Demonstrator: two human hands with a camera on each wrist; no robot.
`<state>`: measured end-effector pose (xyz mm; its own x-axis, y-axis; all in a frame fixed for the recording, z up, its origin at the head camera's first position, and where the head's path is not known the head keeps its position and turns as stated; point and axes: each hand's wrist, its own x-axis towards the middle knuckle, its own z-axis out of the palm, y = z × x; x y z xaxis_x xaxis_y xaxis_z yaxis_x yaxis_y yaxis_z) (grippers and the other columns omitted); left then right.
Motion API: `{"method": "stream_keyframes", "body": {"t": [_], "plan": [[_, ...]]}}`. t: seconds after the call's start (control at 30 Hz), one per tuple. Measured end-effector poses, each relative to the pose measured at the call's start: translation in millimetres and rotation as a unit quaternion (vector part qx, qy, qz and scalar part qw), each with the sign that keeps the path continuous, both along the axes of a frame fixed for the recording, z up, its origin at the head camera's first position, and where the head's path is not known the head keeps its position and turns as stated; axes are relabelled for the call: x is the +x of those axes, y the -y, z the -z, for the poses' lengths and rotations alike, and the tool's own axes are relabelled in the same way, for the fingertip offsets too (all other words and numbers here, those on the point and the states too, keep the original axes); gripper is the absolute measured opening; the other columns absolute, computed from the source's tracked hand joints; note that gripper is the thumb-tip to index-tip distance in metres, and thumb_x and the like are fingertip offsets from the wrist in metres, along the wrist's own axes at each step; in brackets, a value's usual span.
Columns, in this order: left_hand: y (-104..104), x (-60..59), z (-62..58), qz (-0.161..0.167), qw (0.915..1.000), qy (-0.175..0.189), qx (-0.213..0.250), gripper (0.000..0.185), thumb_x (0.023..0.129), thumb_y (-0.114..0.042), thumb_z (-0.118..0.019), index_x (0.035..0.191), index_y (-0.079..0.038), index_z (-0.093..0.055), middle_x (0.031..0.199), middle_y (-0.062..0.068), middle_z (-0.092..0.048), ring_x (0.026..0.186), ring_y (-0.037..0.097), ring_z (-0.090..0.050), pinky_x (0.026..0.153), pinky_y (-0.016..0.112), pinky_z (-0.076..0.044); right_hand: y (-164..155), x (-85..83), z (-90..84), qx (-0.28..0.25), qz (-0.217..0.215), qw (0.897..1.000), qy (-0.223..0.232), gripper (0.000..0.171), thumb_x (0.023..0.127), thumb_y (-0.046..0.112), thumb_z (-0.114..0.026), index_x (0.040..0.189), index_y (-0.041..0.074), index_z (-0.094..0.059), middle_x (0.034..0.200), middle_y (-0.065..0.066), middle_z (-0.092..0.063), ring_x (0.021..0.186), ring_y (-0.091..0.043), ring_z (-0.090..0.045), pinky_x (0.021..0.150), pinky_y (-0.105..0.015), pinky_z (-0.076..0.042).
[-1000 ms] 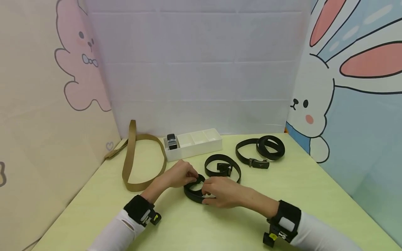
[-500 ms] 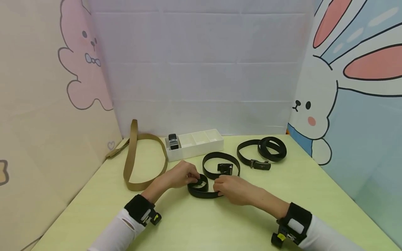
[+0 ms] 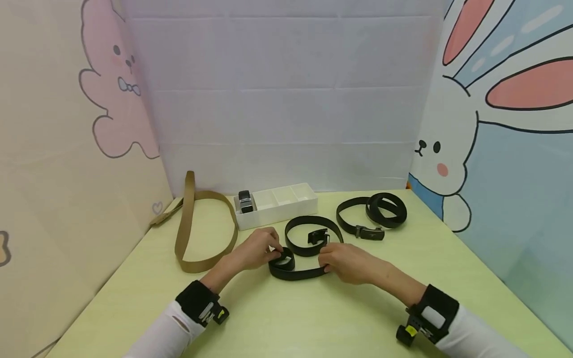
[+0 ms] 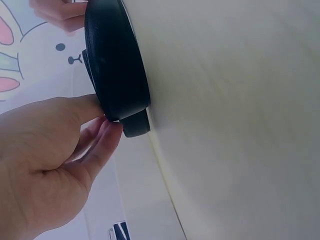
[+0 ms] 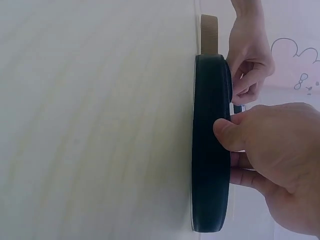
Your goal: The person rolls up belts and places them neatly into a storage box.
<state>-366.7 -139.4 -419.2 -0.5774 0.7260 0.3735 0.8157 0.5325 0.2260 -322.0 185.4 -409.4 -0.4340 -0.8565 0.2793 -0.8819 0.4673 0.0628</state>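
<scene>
A black belt [image 3: 297, 274] stands on edge on the table, its left part wound into a small coil [image 4: 120, 60]. My left hand [image 3: 259, 247] pinches the coil's upper edge between thumb and fingers. Farther right, my right hand [image 3: 346, 262] holds the strap, its thumb on the near face and fingers behind, as the right wrist view shows. Just behind the hands lies a wide loop of black belt [image 3: 293, 242] with a dark buckle [image 3: 318, 236] inside it. Whether this loop joins the held strap is hidden by my right hand.
A white divided tray [image 3: 279, 213] at the back has a rolled belt [image 3: 245, 201] in its left compartment. At left lies a tan webbing belt [image 3: 182, 238]. Another black belt [image 3: 386, 211] with a buckle rests at back right. Printed cloth walls surround the table.
My right hand has slid rightward along the belt, away from my left hand, and a longer stretch of strap shows between them. The left hand stays at the coil. The buckle loop shifted slightly left.
</scene>
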Motion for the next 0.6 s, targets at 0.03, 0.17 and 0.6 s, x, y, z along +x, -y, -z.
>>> {"method": "stream_keyframes", "body": {"t": [0.03, 0.17, 0.6], "plan": [[-1, 0.0, 0.0, -0.002, 1.0, 0.001, 0.002, 0.006, 0.095, 0.001, -0.088, 0.099, -0.002, -0.09, 0.099, 0.009, -0.079, 0.09, 0.022, -0.077, 0.077, 0.023, -0.063, 0, 0.4, -0.7, -0.001, 0.0, 1.0, 0.001, 0.02, 0.095, -0.001, -0.086, 0.094, 0.015, -0.074, 0.091, 0.002, -0.068, 0.085, -0.009, -0.062, 0.075, -0.025, -0.057], [-2, -0.8, 0.8, 0.001, 1.0, 0.002, 0.009, 0.008, 0.094, 0.002, -0.087, 0.099, -0.004, -0.09, 0.098, 0.008, -0.086, 0.092, 0.02, -0.082, 0.079, 0.023, -0.064, 5, 1.3, -2.3, 0.001, 0.001, 1.0, -0.001, 0.016, 0.096, 0.002, -0.086, 0.093, 0.014, -0.077, 0.09, 0.001, -0.069, 0.084, -0.01, -0.064, 0.075, -0.025, -0.058], [-7, 0.3, -1.1, -0.029, 0.9968, 0.057, 0.048, 0.009, 0.09, 0.004, -0.092, 0.089, -0.005, -0.087, 0.089, 0.006, -0.087, 0.083, 0.012, -0.085, 0.074, 0.016, -0.062, -11, 1.8, -7.1, -0.126, 0.15, 0.98, 0.021, 0.018, 0.1, 0.014, -0.084, 0.085, 0.014, -0.075, 0.082, 0.004, -0.071, 0.075, -0.014, -0.064, 0.07, -0.032, -0.053]]}}
